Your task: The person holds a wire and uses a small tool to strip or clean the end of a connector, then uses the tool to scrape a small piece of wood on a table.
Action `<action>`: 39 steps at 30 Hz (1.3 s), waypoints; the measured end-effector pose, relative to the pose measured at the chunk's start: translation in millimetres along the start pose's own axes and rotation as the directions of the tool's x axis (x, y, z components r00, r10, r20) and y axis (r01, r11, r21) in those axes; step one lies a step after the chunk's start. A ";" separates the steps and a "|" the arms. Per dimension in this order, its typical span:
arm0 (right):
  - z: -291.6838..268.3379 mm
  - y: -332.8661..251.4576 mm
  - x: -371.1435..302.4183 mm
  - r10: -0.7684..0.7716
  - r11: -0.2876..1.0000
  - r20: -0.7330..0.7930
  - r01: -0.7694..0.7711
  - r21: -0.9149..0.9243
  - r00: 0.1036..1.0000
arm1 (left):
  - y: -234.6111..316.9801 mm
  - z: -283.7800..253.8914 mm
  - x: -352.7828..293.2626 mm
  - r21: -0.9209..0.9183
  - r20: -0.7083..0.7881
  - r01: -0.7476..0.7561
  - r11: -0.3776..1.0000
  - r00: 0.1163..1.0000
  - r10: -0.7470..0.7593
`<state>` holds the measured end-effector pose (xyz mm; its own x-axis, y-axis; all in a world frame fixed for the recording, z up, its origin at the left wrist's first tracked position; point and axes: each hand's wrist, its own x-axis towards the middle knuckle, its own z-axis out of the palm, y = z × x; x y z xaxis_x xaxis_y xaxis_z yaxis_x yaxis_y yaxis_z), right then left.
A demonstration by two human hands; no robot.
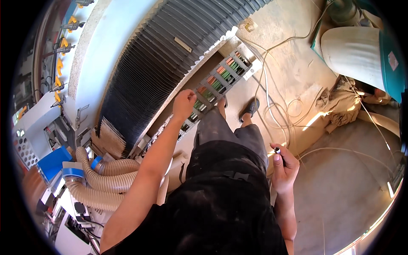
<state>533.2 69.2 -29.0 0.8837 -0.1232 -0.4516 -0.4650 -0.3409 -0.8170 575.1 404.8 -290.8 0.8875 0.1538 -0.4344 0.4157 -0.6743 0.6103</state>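
A: What do the hands have?
B: The right hand [284, 172] pinches a small metal-tipped cylinder [277, 150] beside the hip. The left hand [184, 105] is curled by the cable chain [216, 84]; I can't tell whether it holds anything.
A: Obstacles?
B: That chain, with green and orange wires, runs between the grey ribbed cover [157, 46] and the 2 feet [250, 109]. Loose cords [267, 85] loop across the floor; beige hoses [102, 180] crowd the left.
A: Writing?
B: 1 pale label [393, 60] at far right, too small to read.
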 end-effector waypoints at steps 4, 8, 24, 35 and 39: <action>-21.6 16.4 4.4 0.058 0.998 0.058 -0.057 -0.011 0.997 | -5.7 38.7 -9.0 0.048 0.087 -0.002 0.999 0.996 -0.002; -42.5 53.0 5.8 0.085 0.996 0.059 -0.083 -0.045 0.995 | -14.1 78.5 -5.9 0.019 0.135 0.086 0.996 0.987 -0.088; -130.9 237.5 23.5 0.321 0.901 0.205 -0.365 0.234 0.925 | -47.7 209.4 -138.6 0.163 0.353 0.393 0.905 0.833 -0.425; -74.9 407.2 -15.0 0.583 0.651 0.255 -0.632 0.421 0.771 | -209.0 340.9 -2.5 0.338 0.072 0.166 0.926 0.977 -0.201; -55.5 444.1 -25.1 0.642 0.655 0.237 -0.683 0.324 0.729 | -215.7 385.2 53.7 0.268 -0.016 0.273 0.924 0.960 -0.279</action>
<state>307.5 -130.8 -360.5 0.3325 -0.0877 -0.9390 -0.9253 0.1625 -0.3428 456.4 280.3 -701.0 0.7391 0.3479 -0.5768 0.5732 -0.7745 0.2673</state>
